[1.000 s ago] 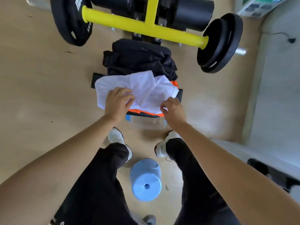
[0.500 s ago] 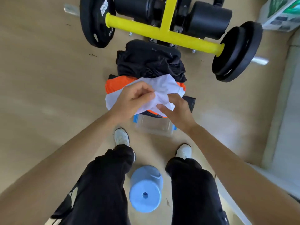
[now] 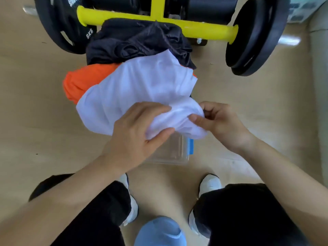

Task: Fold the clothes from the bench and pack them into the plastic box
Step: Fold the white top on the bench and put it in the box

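Observation:
A white garment (image 3: 142,89) hangs bunched in front of me, held at its near edge. My left hand (image 3: 136,132) grips that edge with thumb under and fingers over the cloth. My right hand (image 3: 218,121) pinches the same bunched edge from the right. Behind it an orange garment (image 3: 85,80) and a crumpled black garment (image 3: 134,41) lie on the bench, which they hide. The clear plastic box (image 3: 170,153) with a blue latch stands on the floor below my hands, mostly covered by them and the white cloth.
A yellow bar (image 3: 124,16) with black weight plates, one on the left (image 3: 62,27) and another on the right (image 3: 255,38), crosses the top. A blue stool (image 3: 159,231) stands between my feet. Wooden floor lies on both sides; a pale wall or panel runs down the right edge.
The white garment has come up off the pile toward me. Both hands have closed in on one bunched edge, and my view has moved nearer to the bench.

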{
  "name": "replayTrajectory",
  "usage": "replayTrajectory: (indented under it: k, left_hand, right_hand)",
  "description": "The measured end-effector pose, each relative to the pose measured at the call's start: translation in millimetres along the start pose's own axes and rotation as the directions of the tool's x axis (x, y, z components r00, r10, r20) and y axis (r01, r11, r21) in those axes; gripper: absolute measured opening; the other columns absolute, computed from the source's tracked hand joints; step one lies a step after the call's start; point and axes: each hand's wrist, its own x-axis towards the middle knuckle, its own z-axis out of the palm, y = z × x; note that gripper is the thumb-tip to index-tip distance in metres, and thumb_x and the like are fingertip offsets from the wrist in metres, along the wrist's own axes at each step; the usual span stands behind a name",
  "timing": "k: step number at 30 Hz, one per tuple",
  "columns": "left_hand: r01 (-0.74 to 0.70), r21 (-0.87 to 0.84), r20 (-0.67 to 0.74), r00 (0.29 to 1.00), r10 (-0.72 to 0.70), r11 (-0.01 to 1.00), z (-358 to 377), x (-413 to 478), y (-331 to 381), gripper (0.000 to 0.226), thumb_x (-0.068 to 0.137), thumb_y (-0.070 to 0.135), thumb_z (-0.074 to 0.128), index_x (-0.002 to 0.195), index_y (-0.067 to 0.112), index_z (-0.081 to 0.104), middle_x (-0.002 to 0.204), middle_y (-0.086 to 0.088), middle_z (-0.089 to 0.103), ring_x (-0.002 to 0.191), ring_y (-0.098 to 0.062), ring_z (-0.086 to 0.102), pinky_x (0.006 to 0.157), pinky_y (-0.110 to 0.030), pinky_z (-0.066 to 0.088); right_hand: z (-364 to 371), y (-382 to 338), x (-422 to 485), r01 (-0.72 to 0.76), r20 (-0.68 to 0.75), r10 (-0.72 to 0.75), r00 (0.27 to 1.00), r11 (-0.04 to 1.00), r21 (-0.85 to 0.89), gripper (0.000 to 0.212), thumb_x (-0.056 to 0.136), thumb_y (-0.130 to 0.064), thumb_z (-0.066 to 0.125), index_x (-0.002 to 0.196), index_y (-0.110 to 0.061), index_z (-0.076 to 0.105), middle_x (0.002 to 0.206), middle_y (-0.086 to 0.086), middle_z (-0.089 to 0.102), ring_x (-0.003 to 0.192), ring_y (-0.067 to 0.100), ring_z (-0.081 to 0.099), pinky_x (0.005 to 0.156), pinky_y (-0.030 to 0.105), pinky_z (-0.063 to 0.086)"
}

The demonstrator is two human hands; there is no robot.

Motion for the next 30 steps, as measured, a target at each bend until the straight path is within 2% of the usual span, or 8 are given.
replayTrajectory:
  k: [6,11,15,17,21,24,27,30]
  left_hand:
    - [-0.239,0.228,0.046,0.971,0.235,0.944,66.6,-18.1,-9.5,0.079,0.077,0.065,0.073,0.140,0.021,0.058,0.143,-0.006,0.056,0.112,-0.030,0.062,0.092,-0.043,0.050]
    - [-0.243,0.144,-0.008,0.969,0.247,0.959,74.8,-12.4,-1.7,0.048,0.082,0.059,0.069,0.115,0.024,0.072,0.109,0.007,0.073,0.092,-0.021,0.066,0.079,-0.040,0.050]
    - [-0.051,-0.073,0.022,0.998,0.053,0.996,59.5,-24.2,17.1,0.024,0.089,0.053,0.062,0.094,0.034,0.075,0.083,0.013,0.074,0.080,-0.014,0.068,0.074,-0.041,0.053]
    - [0.032,-0.220,0.070,0.997,-0.017,0.975,50.5,-27.8,26.2,0.014,0.092,0.042,0.065,0.088,0.033,0.074,0.077,0.013,0.072,0.076,-0.010,0.067,0.074,-0.040,0.053]
    - [0.196,-0.530,0.168,0.978,-0.124,0.825,31.8,-32.1,39.1,0.017,0.099,0.018,0.061,0.086,0.014,0.071,0.070,0.018,0.067,0.069,0.005,0.057,0.071,-0.014,0.042]
    - [0.325,-0.662,0.237,0.946,-0.223,0.676,19.6,-41.0,50.9,0.030,0.100,0.025,0.061,0.088,0.001,0.074,0.087,-0.011,0.072,0.087,-0.014,0.064,0.083,-0.028,0.048]
    - [0.406,-0.718,0.284,0.913,-0.294,0.566,3.9,-39.6,63.1,0.033,0.096,0.012,0.061,0.067,0.013,0.078,0.073,-0.006,0.074,0.077,-0.015,0.069,0.076,-0.027,0.051]
    - [0.426,-0.650,0.315,0.905,-0.287,0.629,-11.5,-35.9,70.0,0.020,0.087,0.010,0.064,0.103,0.006,0.076,0.098,-0.008,0.073,0.095,-0.021,0.067,0.083,-0.033,0.054]
  right_hand:
    - [-4.9,37.4,3.2,-0.076,0.013,0.076,0.997,0.961,0.265,0.038,0.096,-0.016,0.058,0.125,0.008,0.057,0.119,0.028,0.065,0.100,0.034,0.065,0.080,0.044,0.055]
    - [4.8,38.2,-21.7,-0.010,0.011,0.006,1.000,0.937,0.349,0.017,0.097,-0.012,0.056,0.108,-0.002,0.064,0.097,0.012,0.072,0.081,0.020,0.071,0.063,0.029,0.057]
    - [10.6,27.7,-49.9,0.060,-0.114,-0.023,0.993,0.942,0.330,0.014,0.096,-0.007,0.055,0.098,-0.007,0.069,0.091,0.010,0.072,0.080,0.019,0.069,0.069,0.029,0.059]
    - [15.6,26.0,-62.2,0.115,-0.184,-0.065,0.981,0.955,0.275,0.012,0.095,-0.010,0.059,0.104,-0.010,0.068,0.099,0.011,0.071,0.087,0.022,0.067,0.079,0.035,0.059]
    - [25.0,19.1,-83.3,0.340,-0.269,-0.303,0.914,0.935,0.105,0.017,0.096,-0.019,0.063,0.111,-0.014,0.066,0.101,0.006,0.068,0.087,0.021,0.065,0.080,0.038,0.057]
    - [27.3,7.1,-101.9,0.479,-0.151,-0.504,0.851,0.861,-0.172,0.041,0.091,-0.020,0.070,0.130,-0.021,0.060,0.122,-0.003,0.064,0.105,0.016,0.065,0.089,0.032,0.055]
    - [37.9,-1.8,-112.2,0.529,-0.046,-0.583,0.811,0.765,-0.368,0.057,0.078,-0.021,0.083,0.131,-0.021,0.061,0.128,-0.003,0.062,0.115,0.016,0.062,0.093,0.030,0.053]
    - [49.8,-10.8,-115.0,0.591,-0.134,-0.674,0.726,0.712,-0.379,0.030,0.080,-0.015,0.082,0.108,-0.014,0.072,0.105,0.000,0.073,0.092,0.012,0.068,0.078,0.028,0.055]
